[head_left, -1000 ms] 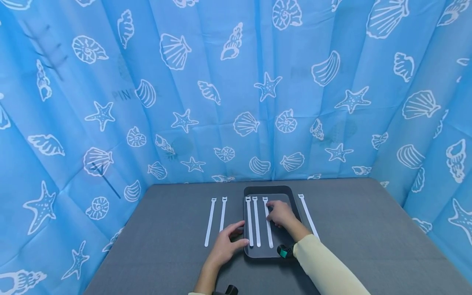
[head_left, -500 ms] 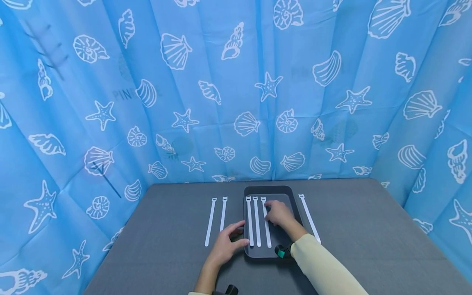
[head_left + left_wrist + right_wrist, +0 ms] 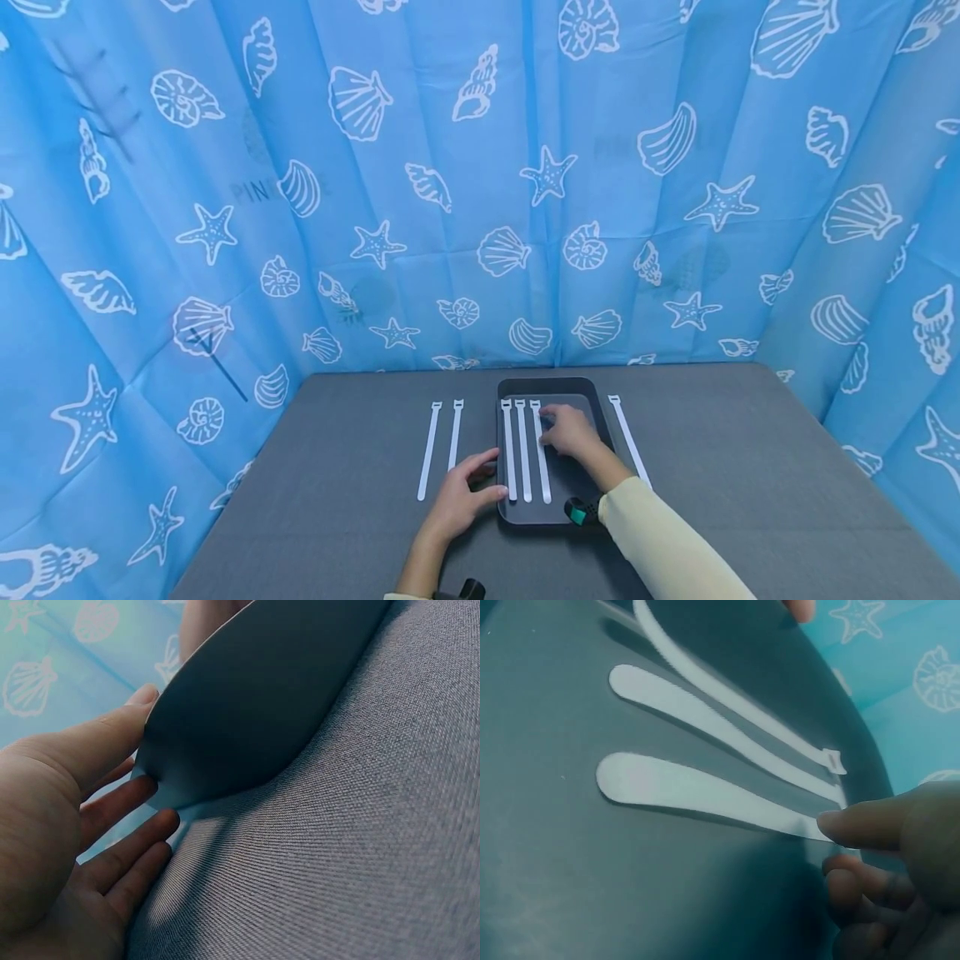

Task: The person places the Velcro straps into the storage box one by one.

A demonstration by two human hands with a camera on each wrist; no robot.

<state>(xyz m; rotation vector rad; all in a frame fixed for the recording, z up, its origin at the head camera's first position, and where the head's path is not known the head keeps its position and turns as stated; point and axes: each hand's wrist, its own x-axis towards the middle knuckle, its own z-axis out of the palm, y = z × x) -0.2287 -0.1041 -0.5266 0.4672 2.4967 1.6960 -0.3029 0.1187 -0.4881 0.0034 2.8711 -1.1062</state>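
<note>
A dark grey rectangular tray (image 3: 546,386) sits on the table, with three white cable tie straps laid side by side in its left half. Each strap has a slotted head at the far end. My right hand (image 3: 572,432) reaches into the tray and pinches the rightmost strap (image 3: 682,782) near its head, thumb on top and the other fingers curled beneath. The middle strap (image 3: 682,709) and the left strap (image 3: 727,694) lie beyond it. My left hand (image 3: 459,500) rests at the tray's left side, thumb at the rim and loose fingers against the outer wall (image 3: 240,712).
Two more white straps (image 3: 429,450) lie on the grey table (image 3: 337,483) left of the tray, one partly behind my left hand. Another strap (image 3: 628,437) lies to the right, partly hidden by my right forearm. A blue seashell curtain (image 3: 480,192) surrounds the table.
The rightmost strap in the tray has shifted a little left with my right hand, closer to the middle strap. My left hand and the tray stay in place.
</note>
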